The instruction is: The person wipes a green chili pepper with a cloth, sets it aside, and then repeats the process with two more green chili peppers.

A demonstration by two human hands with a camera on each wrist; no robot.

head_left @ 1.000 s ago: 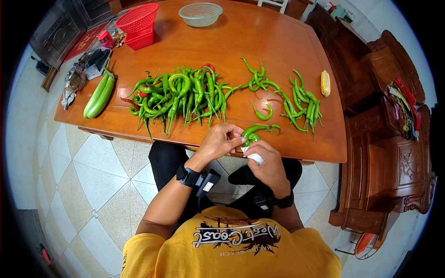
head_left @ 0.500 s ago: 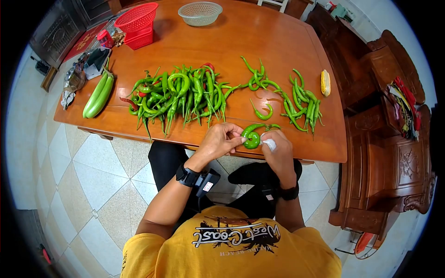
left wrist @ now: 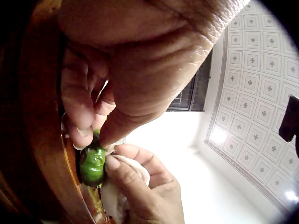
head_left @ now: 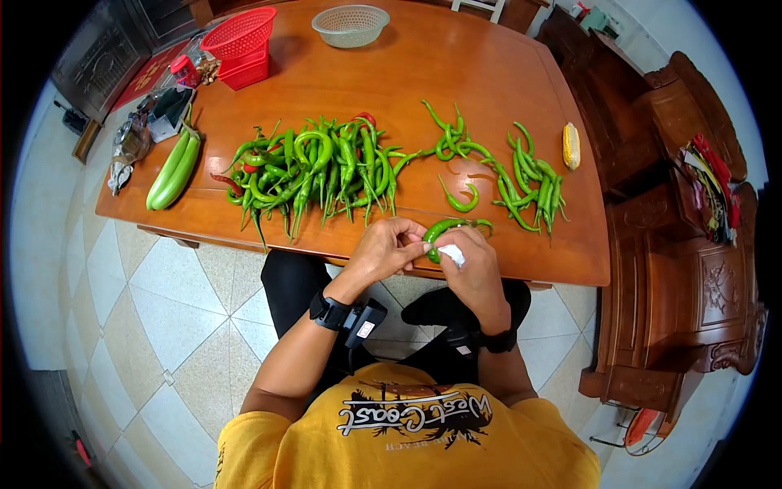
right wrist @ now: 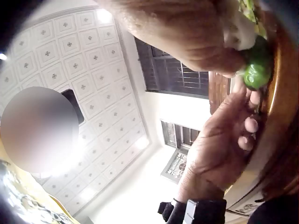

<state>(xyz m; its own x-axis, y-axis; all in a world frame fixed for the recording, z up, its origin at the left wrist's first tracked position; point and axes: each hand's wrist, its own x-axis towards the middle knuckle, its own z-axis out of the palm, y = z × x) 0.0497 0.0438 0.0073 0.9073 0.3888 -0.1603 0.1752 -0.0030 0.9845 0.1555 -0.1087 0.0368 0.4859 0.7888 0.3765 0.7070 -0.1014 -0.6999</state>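
Note:
At the table's front edge, the left hand pinches one end of a curled green pepper between thumb and fingertips. The right hand grips a crumpled white tissue and holds it against the same pepper. In the left wrist view the glossy pepper lies between both hands' fingertips, with the tissue under the right thumb. The right wrist view shows the pepper beside the right fingers, whose tips are partly hidden.
A large pile of green peppers lies left of centre, a smaller group on the right. Between them rests one curved pepper. Also on the table are long green eggplants, a corn cob, red baskets and a pale basket.
The right hand with the tissue moved right, off the pepper's curled part, then came back left against it. The left hand keeps its pinch in nearly the same place.

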